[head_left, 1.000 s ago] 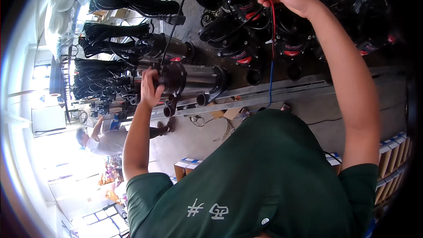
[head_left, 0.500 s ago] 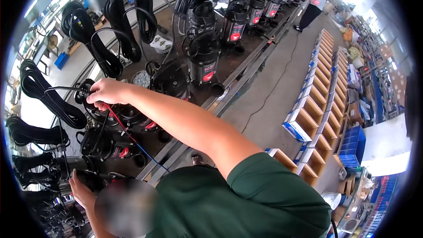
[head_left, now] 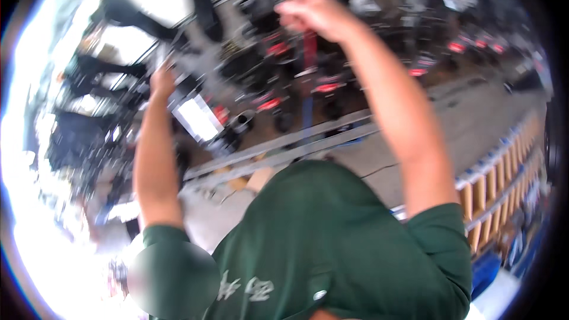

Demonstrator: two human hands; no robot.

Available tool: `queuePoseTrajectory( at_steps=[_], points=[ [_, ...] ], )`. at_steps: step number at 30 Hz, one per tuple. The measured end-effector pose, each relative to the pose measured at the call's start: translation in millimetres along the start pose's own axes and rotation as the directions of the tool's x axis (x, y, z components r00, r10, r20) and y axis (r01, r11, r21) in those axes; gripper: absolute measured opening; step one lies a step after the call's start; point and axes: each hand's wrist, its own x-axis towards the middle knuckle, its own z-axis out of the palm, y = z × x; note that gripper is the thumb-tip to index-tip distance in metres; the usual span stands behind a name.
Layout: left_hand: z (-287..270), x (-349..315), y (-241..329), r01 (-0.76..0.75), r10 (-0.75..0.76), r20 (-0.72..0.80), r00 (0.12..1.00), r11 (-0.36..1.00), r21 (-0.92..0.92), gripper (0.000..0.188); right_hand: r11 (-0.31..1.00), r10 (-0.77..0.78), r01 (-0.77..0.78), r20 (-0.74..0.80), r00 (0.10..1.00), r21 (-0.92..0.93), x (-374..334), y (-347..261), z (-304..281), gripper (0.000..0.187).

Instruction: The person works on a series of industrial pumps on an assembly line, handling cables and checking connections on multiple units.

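Note:
Motion smears this head view. My right hand (head_left: 311, 15) reaches out over the row of black pumps, its fingers closed beside a dark pump top (head_left: 261, 9); what they hold is blurred. A red lead (head_left: 309, 47) hangs under this hand, with a blue length (head_left: 307, 109) below it. Over to the left, my left hand (head_left: 162, 78) is among dark cables and pumps, its fingers too smeared to read. Near it lies a bright white rectangular sheet or plate (head_left: 198, 118). The closest pumps (head_left: 252, 74) carry red labels.
A metal rail (head_left: 278, 151) edges the pump bench in front of my body. Bundled black cables (head_left: 133, 12) hang at the far left. Rows of open wooden-sided boxes (head_left: 489, 195) stand at the right, beside a blue crate (head_left: 487, 269).
My view has swung, blurring the scene. My right arm now reaches forward instead of across to the left. My left hand has moved forward from the lower left, and the white sheet has come into view.

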Motion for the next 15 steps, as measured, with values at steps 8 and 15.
queuePoseTrajectory(
  at_steps=[8,15],
  points=[
    [7,21,21,-0.109,0.109,0.015,0.994,0.994,0.015,0.063,0.996,-0.015,0.008,-0.080,0.997,-0.088,5,2,6,0.031],
    [4,19,41,-0.099,0.103,0.038,0.994,0.991,-0.094,0.059,0.994,0.000,-0.015,-0.146,0.989,-0.105,9,8,4,0.028]
  ],
)
